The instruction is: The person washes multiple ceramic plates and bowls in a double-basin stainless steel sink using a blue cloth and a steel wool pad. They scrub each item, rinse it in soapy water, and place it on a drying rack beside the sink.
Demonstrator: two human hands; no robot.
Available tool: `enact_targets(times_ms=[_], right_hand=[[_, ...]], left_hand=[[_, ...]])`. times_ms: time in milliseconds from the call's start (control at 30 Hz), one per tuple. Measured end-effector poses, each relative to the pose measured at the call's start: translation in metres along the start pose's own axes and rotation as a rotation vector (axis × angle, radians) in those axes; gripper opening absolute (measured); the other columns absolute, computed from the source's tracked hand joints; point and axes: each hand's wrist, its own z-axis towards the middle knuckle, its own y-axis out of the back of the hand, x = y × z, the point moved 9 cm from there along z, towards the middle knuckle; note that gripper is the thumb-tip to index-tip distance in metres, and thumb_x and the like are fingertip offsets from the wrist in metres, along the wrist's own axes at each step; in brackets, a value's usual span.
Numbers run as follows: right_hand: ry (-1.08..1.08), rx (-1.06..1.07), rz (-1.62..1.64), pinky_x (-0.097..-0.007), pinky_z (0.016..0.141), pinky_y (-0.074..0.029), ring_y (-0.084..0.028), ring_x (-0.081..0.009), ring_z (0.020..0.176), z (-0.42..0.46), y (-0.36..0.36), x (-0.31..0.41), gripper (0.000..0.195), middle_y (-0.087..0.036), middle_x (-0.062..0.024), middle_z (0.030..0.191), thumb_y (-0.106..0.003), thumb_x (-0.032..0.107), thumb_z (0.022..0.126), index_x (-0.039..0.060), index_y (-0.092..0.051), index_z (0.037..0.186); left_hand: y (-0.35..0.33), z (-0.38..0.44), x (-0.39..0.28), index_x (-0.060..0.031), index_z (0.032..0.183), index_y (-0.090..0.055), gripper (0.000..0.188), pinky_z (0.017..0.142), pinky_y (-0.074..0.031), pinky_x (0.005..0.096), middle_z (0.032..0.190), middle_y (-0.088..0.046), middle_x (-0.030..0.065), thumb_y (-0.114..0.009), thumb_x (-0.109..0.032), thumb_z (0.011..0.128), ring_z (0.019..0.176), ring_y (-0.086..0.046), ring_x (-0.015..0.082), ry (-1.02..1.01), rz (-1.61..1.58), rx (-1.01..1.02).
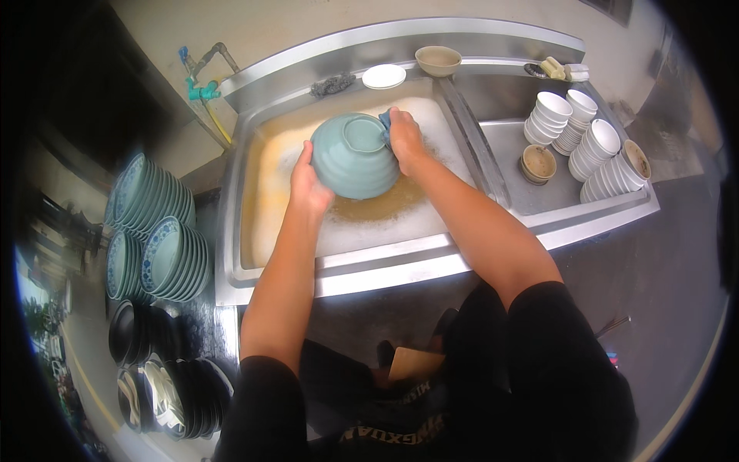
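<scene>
A large pale green bowl (355, 164) is held bottom side up over the left basin of a stainless steel sink (392, 251). My left hand (312, 182) grips its left side, with the fingers hidden behind it. On the bowl's upper right, near the foot ring, my right hand (406, 138) presses a blue cloth (385, 128). Foamy, brownish water (369, 231) lies in the basin below. Along the ledge behind are a dark scouring pad (333, 85), white plates (384, 76) and a beige bowl (438, 60).
Stacks of white bowls (594, 147) and small brown bowls (538, 164) stand in the right basin. Green bowls with blue patterned rims (167, 254) and black bowls (196, 398) are stacked at the left. A teal tap (203, 91) is at the upper left.
</scene>
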Motion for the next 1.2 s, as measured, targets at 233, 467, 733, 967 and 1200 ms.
enact_targets(times_ms=[233, 467, 733, 967, 1200], right_hand=[[0.914, -0.037, -0.514, -0.0535, 0.12, -0.032, -0.043, -0.0425, 0.139, -0.089, -0.052, 0.061, 0.052, -0.048, -0.027, 0.147, -0.053, 0.03, 0.107, -0.0026, -0.047, 0.147], [1.198, 0.142, -0.811, -0.0545, 0.117, -0.034, -0.043, -0.0439, 0.138, -0.119, -0.091, 0.079, 0.043, -0.051, -0.023, 0.145, -0.061, 0.021, 0.101, -0.0001, -0.057, 0.139], [0.321, 0.112, -0.488, -0.0521, 0.109, -0.044, -0.049, -0.0428, 0.134, 0.003, -0.016, 0.029, 0.04, -0.057, -0.0239, 0.137, -0.063, 0.033, 0.1, 0.0091, -0.069, 0.132], [0.294, 0.326, -1.402, -0.048, 0.107, -0.049, -0.06, -0.0437, 0.126, 0.009, -0.013, -0.037, 0.047, -0.061, -0.0269, 0.137, -0.066, 0.031, 0.096, 0.0035, -0.068, 0.134], [0.034, 0.358, -0.83, -0.0443, 0.089, -0.056, -0.071, -0.0357, 0.101, 0.003, -0.006, -0.025, 0.041, -0.073, -0.0246, 0.116, -0.069, 0.021, 0.093, -0.0018, -0.069, 0.127]], left_hand=[[0.02, 0.014, -0.003, -0.0018, 0.15, -0.047, 0.055, 0.117, -0.043, 0.0502, 0.154, -0.051, 0.0144, -0.039, -0.044, 0.114, 0.138, -0.054, 0.0303, -0.094, -0.175, -0.186], [-0.018, -0.011, -0.011, 0.0022, 0.133, -0.061, 0.048, 0.091, -0.054, 0.0377, 0.123, -0.068, 0.0118, -0.045, -0.038, 0.114, 0.103, -0.065, 0.0206, -0.246, 0.373, -0.148], [-0.033, -0.022, -0.008, 0.0049, 0.134, -0.06, 0.052, 0.097, -0.052, 0.04, 0.125, -0.068, 0.0148, -0.048, -0.041, 0.112, 0.11, -0.064, 0.0223, -0.173, 0.507, -0.117], [0.004, -0.024, -0.042, 0.0024, 0.15, -0.046, 0.061, 0.109, -0.049, 0.0495, 0.142, -0.06, 0.0188, -0.043, -0.045, 0.113, 0.127, -0.061, 0.0299, -0.2, 0.293, -0.27], [-0.004, -0.02, -0.047, 0.0035, 0.144, -0.053, 0.058, 0.108, -0.05, 0.0474, 0.14, -0.062, 0.0183, -0.043, -0.045, 0.113, 0.126, -0.062, 0.0296, -0.31, 0.342, -0.271]])
